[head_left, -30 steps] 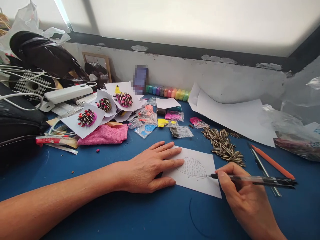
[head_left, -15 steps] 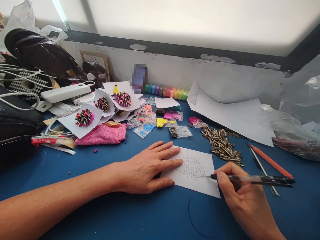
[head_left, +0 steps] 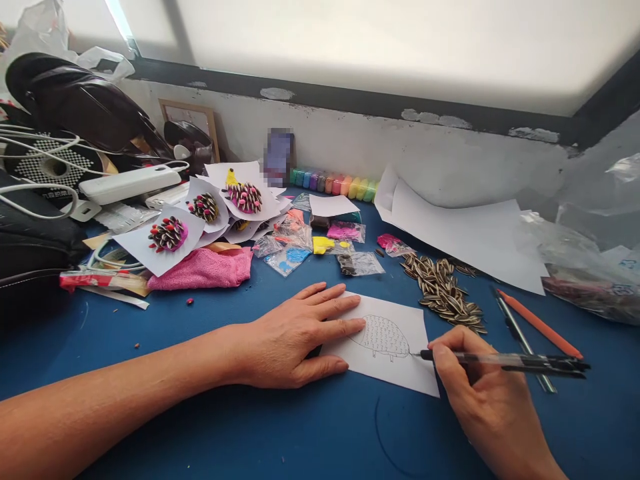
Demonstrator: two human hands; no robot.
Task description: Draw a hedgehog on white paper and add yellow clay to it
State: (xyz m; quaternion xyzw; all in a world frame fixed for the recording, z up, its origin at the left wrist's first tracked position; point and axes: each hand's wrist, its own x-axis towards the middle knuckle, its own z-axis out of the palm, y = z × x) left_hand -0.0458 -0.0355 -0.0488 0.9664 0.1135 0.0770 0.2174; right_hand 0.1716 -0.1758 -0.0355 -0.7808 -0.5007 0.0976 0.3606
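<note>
My left hand (head_left: pixel 305 337) lies flat with fingers spread over the left part of a white sheet of paper (head_left: pixel 415 380), pressing it to the blue table. On the sheet is a pen drawing (head_left: pixel 386 337) of a rounded animal body filled with small marks, with two little legs; its left end is partly under my fingers. My right hand (head_left: pixel 480 387) grips a black pen (head_left: pixel 510 362) with a see-through barrel. The pen's tip touches or hovers just at the right end of the outline; I cannot tell which.
A pile of striped sunflower seeds (head_left: pixel 443 290) lies behind the sheet. An orange pen (head_left: pixel 540 323) and a silver pen (head_left: pixel 523 337) rest at the right. Clay packets (head_left: pixel 295 257), seed-covered clay figures on paper (head_left: pixel 170 237), a pink cloth (head_left: pixel 203 269) and large white paper (head_left: pixel 465 227) stand farther back.
Almost nothing differs. The camera view has shifted very slightly; both hands, the pen and the drawing look the same as before.
</note>
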